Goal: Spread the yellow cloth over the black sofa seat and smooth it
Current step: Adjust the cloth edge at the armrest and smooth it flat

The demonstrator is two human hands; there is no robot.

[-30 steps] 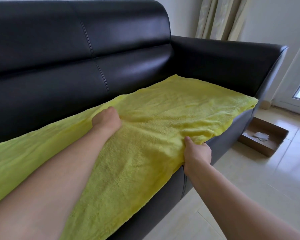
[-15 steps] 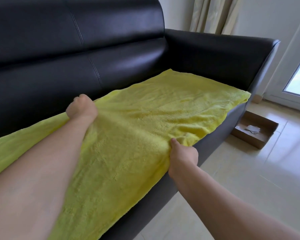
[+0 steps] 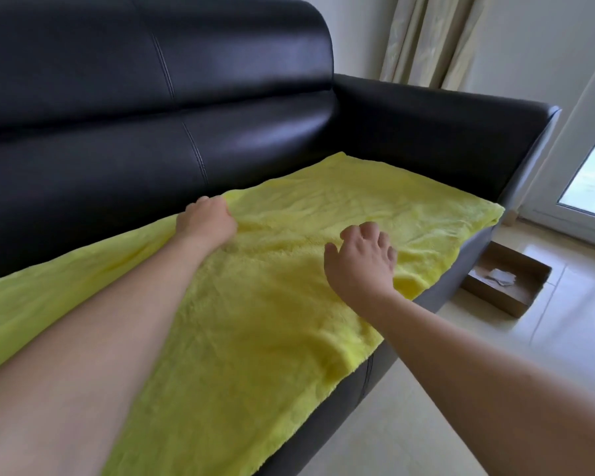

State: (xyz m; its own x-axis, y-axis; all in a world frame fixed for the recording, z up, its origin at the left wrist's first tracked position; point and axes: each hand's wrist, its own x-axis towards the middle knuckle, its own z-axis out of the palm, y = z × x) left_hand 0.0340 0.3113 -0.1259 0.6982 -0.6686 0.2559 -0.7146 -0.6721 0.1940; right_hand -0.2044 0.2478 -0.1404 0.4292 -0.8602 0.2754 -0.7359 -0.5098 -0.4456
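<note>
Half a second before, the right hand [image 3: 361,259] had been pinching the front hem of the yellow cloth [image 3: 289,304] where it hung over the seat edge. Now it had let go and risen over the middle of the cloth, its grip apart, fingers loosely curled and holding nothing; whether the fingertips touched the pile could not be told. The left hand [image 3: 207,219] had stayed at the back edge of the cloth, just left of the frame's centre against the foot of the backrest. Its fingers were curled under and hidden, so whether its grip was closed on the cloth or only pressing it could not be told.

This looked like the turn from tugging the cloth into place to smoothing it. The cloth already lay over most of the black sofa [image 3: 152,115] seat, from the lower left of the frame to the armrest [image 3: 443,132] at the right, with its front hem drooping a little over the edge. Shallow wrinkles showed between the two hands, and a small fold was bunched at the front edge just right of the right hand; these seemed to be what remained.

Nothing lay on the cloth to hinder a sweep. On the floor at the right stood a shallow cardboard box [image 3: 509,286] with a scrap of paper in it, well clear of the seat. A curtain [image 3: 433,36] hung behind the armrest.
</note>
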